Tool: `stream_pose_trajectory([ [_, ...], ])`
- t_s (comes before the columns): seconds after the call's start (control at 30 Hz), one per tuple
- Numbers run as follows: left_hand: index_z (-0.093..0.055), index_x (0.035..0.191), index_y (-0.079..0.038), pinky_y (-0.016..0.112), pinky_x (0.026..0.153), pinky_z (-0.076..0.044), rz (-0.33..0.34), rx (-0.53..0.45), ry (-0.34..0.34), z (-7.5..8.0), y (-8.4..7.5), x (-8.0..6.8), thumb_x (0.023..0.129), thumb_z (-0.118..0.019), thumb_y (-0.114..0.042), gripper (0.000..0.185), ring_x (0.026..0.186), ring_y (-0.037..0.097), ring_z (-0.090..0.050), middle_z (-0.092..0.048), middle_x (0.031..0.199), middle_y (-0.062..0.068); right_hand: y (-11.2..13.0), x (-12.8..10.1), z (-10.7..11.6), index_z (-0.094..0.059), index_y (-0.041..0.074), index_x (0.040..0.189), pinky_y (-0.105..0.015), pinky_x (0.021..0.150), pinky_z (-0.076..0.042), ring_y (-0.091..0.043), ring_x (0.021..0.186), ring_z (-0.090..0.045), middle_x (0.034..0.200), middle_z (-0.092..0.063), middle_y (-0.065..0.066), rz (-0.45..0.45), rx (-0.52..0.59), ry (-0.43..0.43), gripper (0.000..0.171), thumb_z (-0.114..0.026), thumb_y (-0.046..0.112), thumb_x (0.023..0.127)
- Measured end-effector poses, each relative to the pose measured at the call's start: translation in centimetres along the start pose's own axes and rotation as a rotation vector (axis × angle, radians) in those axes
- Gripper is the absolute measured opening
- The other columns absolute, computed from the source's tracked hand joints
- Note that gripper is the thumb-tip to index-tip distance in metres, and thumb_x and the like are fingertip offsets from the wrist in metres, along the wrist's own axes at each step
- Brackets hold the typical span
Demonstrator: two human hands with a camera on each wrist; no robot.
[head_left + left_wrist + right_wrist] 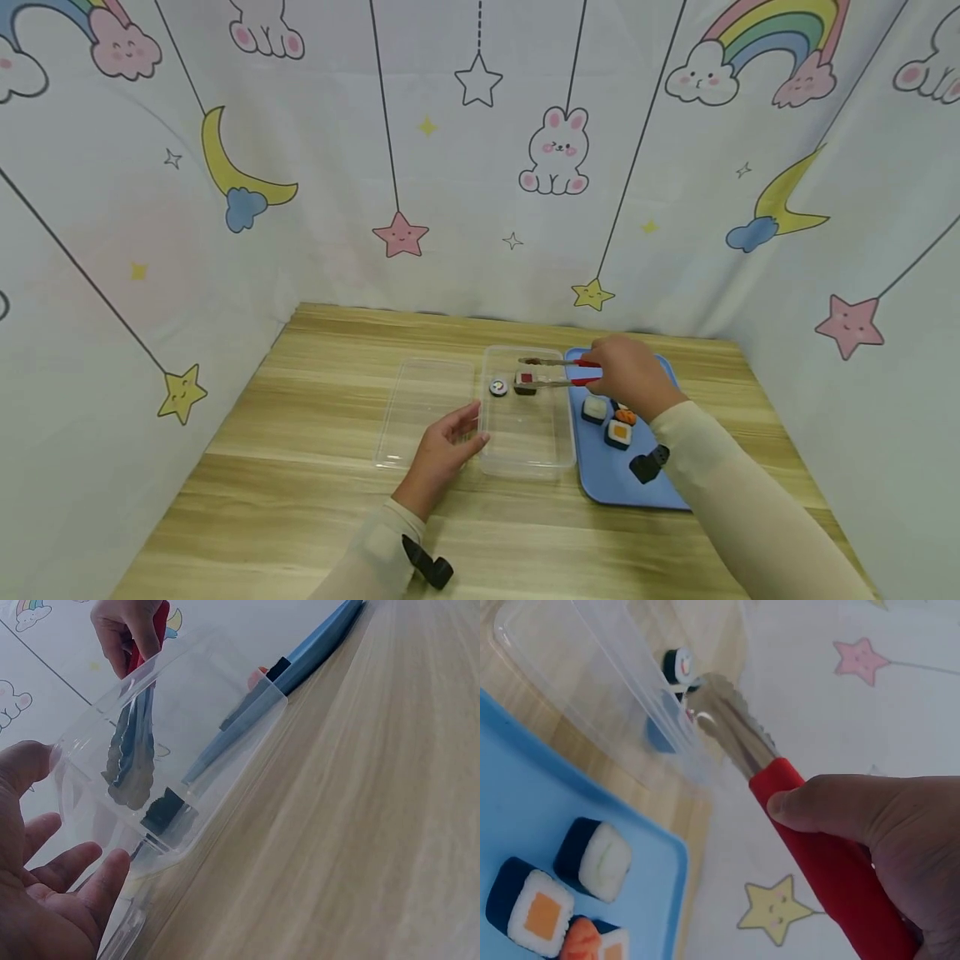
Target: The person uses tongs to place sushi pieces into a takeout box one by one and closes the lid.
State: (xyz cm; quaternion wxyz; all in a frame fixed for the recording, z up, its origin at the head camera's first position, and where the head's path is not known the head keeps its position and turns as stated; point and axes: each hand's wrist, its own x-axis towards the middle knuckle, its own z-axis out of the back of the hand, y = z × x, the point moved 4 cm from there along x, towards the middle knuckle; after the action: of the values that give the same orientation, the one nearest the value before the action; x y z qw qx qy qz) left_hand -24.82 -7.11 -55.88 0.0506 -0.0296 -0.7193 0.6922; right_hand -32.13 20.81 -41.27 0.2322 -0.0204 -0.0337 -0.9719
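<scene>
In the head view, a clear plastic container (525, 446) holds a small round sushi roll (498, 387) and a squarish sushi piece with a red centre (527, 382). My right hand (633, 373) grips red-handled metal tongs (810, 847), whose arms stand apart over the container. One tong tip overlaps the red-centred piece; whether they touch is unclear. My left hand (442, 454) is at the container's left wall. In the left wrist view its thumb meets the rim while the other fingers, loosely bent, lie near the wall. Parts of the right fingers are hidden behind the handle.
A blue tray (618, 483) stands right of the container with several sushi pieces (541, 915) on it, partly under my right arm. A clear lid (427, 400) lies flat to the left. Wooden tabletop (285, 500) extends in front; a printed curtain (337, 150) encloses the back and sides.
</scene>
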Motion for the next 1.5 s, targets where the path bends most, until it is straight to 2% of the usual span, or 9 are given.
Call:
stream_pose_trajectory([
  [0.2, -0.056, 0.145, 0.005, 0.056, 0.111, -0.043, -0.005, -0.003, 0.008, 0.0, 0.0, 0.0, 0.093, -0.075, -0.001, 0.055, 0.131, 0.041, -0.058, -0.057, 0.147, 0.024, -1.7, -1.4, 0.5, -0.076, 0.011, 0.125, -0.040, 0.074, -0.056, -0.022, 0.086, -0.061, 0.096, -0.067, 0.000, -0.111, 0.128, -0.034, 0.049, -0.091, 0.027, 0.081],
  [0.3, -0.056, 0.144, 0.005, 0.056, 0.111, -0.044, -0.009, -0.006, 0.011, 0.0, 0.2, 0.0, 0.093, -0.075, -0.001, 0.055, 0.131, 0.041, -0.058, -0.057, 0.146, 0.024, -3.4, -2.8, 0.6, -0.071, 0.010, 0.134, -0.046, 0.079, -0.058, -0.028, 0.095, -0.061, 0.109, -0.068, -0.008, -0.195, 0.220, -0.064, 0.055, -0.088, 0.028, 0.085],
  [0.43, -0.056, 0.144, 0.005, 0.055, 0.111, -0.044, -0.010, 0.006, 0.006, 0.0, 0.2, 0.0, 0.093, -0.075, -0.001, 0.055, 0.130, 0.041, -0.058, -0.057, 0.146, 0.023, -6.2, -5.1, 0.6, -0.066, 0.010, 0.141, -0.054, 0.082, -0.057, -0.036, 0.102, -0.060, 0.122, -0.067, -0.017, -0.289, 0.259, -0.108, 0.060, -0.085, 0.031, 0.088],
  [0.73, -0.055, 0.144, 0.007, 0.057, 0.112, -0.042, 0.012, 0.028, -0.019, -0.1, 0.0, -0.1, 0.094, -0.073, 0.002, 0.054, 0.132, 0.042, -0.057, -0.056, 0.147, 0.025, -12.6, -11.3, -1.4, -0.071, -0.001, 0.128, -0.050, 0.073, -0.055, -0.035, 0.092, -0.061, 0.109, -0.070, -0.020, -0.356, 0.232, -0.110, 0.059, -0.086, 0.036, 0.085],
  [0.9, -0.054, 0.143, 0.010, 0.059, 0.112, -0.041, 0.001, 0.047, -0.019, -0.5, -1.9, -0.9, 0.095, -0.070, 0.005, 0.052, 0.131, 0.047, -0.056, -0.055, 0.146, 0.029, -14.7, -14.4, -2.8, -0.070, -0.003, 0.128, -0.048, 0.071, -0.055, -0.034, 0.088, -0.063, 0.110, -0.071, -0.023, -0.395, 0.246, -0.073, 0.061, -0.087, 0.035, 0.084],
  [1.0, -0.054, 0.144, 0.009, 0.058, 0.111, -0.043, -0.011, 0.041, -0.007, -0.4, -1.7, -0.8, 0.095, -0.071, 0.003, 0.052, 0.131, 0.046, -0.056, -0.056, 0.145, 0.028, -15.4, -15.8, -3.4, -0.070, -0.003, 0.128, -0.046, 0.071, -0.055, -0.034, 0.088, -0.063, 0.110, -0.071, -0.023, -0.409, 0.254, -0.050, 0.063, -0.087, 0.037, 0.083],
  [1.13, -0.057, 0.145, 0.003, 0.053, 0.111, -0.045, 0.004, 0.038, 0.001, 0.0, -0.3, -0.3, 0.095, -0.075, -0.003, 0.054, 0.131, 0.039, -0.059, -0.058, 0.146, 0.022, -16.0, -16.8, -4.1, -0.071, -0.002, 0.127, -0.048, 0.072, -0.055, -0.033, 0.088, -0.063, 0.110, -0.071, -0.023, -0.416, 0.256, -0.026, 0.065, -0.088, 0.041, 0.082],
  [1.3, -0.057, 0.145, 0.002, 0.053, 0.111, -0.045, 0.011, 0.043, 0.000, 0.1, -0.2, -0.3, 0.094, -0.075, -0.005, 0.054, 0.131, 0.036, -0.059, -0.058, 0.147, 0.020, -16.3, -16.8, -4.9, -0.072, -0.001, 0.126, -0.048, 0.073, -0.055, -0.034, 0.090, -0.063, 0.112, -0.071, -0.023, -0.411, 0.267, -0.045, 0.062, -0.089, 0.038, 0.081],
  [1.5, -0.055, 0.145, 0.006, 0.058, 0.112, -0.042, 0.006, 0.018, -0.006, -0.1, -0.1, -0.1, 0.094, -0.074, -0.001, 0.055, 0.131, 0.042, -0.058, -0.057, 0.146, 0.025, -16.2, -16.1, -5.8, -0.072, -0.001, 0.126, -0.043, 0.071, -0.052, -0.032, 0.089, -0.060, 0.109, -0.071, -0.021, -0.416, 0.271, -0.029, 0.061, -0.090, 0.036, 0.081],
])
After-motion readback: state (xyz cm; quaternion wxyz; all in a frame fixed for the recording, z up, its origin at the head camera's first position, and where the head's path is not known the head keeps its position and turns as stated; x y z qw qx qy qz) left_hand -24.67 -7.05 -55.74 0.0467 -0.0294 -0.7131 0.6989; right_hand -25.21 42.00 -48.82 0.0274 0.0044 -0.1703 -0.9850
